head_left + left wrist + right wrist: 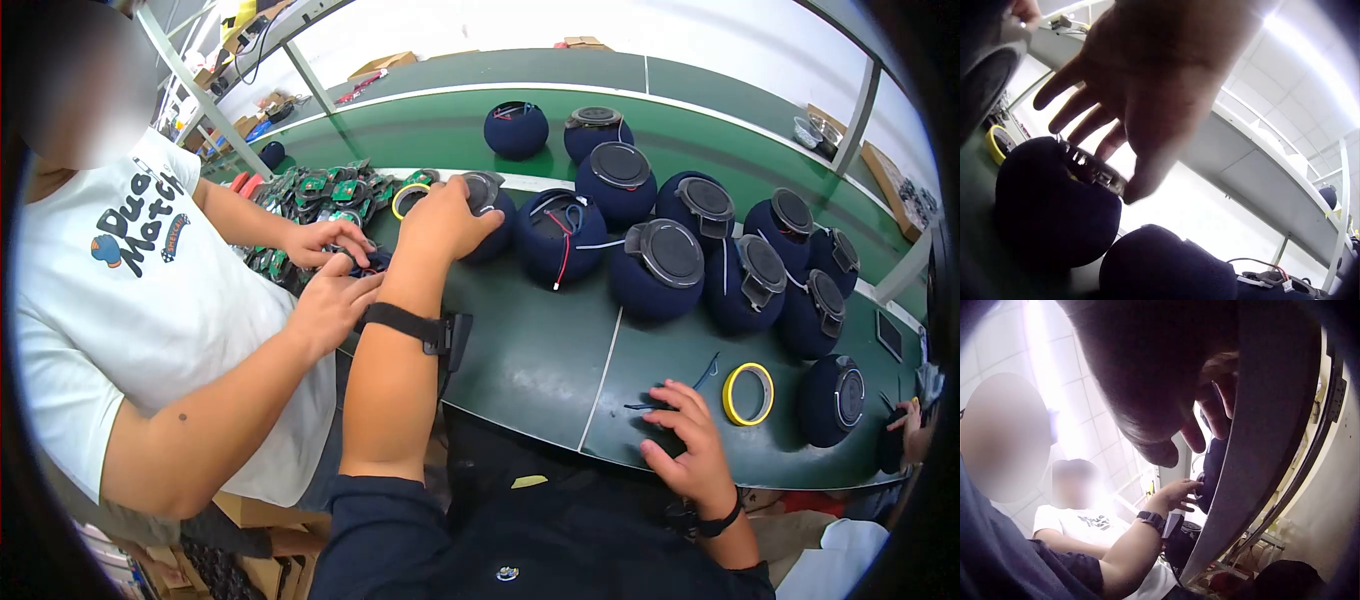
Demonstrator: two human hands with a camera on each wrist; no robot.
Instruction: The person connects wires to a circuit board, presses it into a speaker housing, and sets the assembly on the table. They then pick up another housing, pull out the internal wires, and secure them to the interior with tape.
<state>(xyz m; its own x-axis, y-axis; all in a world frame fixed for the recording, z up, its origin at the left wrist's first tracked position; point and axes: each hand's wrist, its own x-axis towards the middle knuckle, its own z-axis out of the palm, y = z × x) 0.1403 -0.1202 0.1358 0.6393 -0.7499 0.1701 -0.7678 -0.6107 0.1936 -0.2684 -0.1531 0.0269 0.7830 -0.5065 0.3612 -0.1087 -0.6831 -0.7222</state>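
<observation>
My left hand [450,215] reaches to a round dark-blue fabric-covered speaker [492,235] in the back middle of the bench. In the left wrist view, the thumb and fingers grip the edge of the black round top piece [1094,170] over that speaker's opening. Beside it stands another speaker [555,245] with a red wire and a blue wire coming out of its open top. My right hand [692,445] hovers at the front of the bench, its fingers spread and slightly bent. Under these fingers lies a thin dark wire [708,372].
Several speakers with black round tops [670,255] crowd the right side. A yellow tape roll [748,394] and a lone speaker [832,402] stand right of my right hand. Green circuit boards [345,190] are heaped at left, where another person's hands [335,300] work close to my left arm.
</observation>
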